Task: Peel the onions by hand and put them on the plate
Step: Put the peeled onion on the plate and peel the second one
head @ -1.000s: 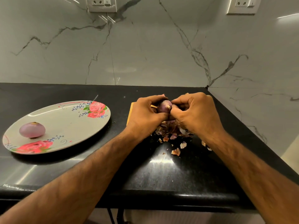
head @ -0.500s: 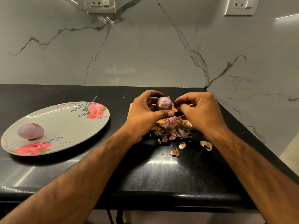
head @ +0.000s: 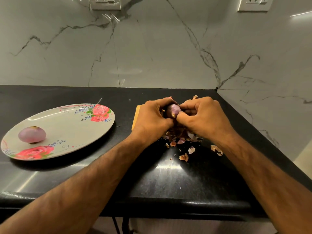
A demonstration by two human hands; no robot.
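1. Purple, small and round, the onion point(head: 173, 110) is held between both hands, just above a pile of dry brown and pink onion skins point(head: 180, 137) on the glossy black stone counter point(head: 168, 179).
2. I see the left hand point(head: 152, 116) curled round the onion from its left side and holding it, so only the top of the onion shows.
3. The right hand point(head: 202, 115) is curled too, with its thumb tip pressed on the near side of the onion. I cannot tell whether a strip of skin is caught under it.
4. I judge that the step in hand is taking off the last outer skin. One pale purple peeled onion point(head: 32, 134) lies on the oval grey plate with red painted roses point(head: 67, 119), well apart to the left.
5. To do this well, I would keep the left grip firm without squeezing, because the bare layer is probably slippery. I would also turn the onion a little so that the next patch faces the right thumb.
6. I would lift the skin at the root or tip end with the nail and pull along the onion, so that it comes off in one piece.
7. I would work over the pile, near the yellow wooden board point(head: 135, 117), so that the scraps fall together and not toward the plate.
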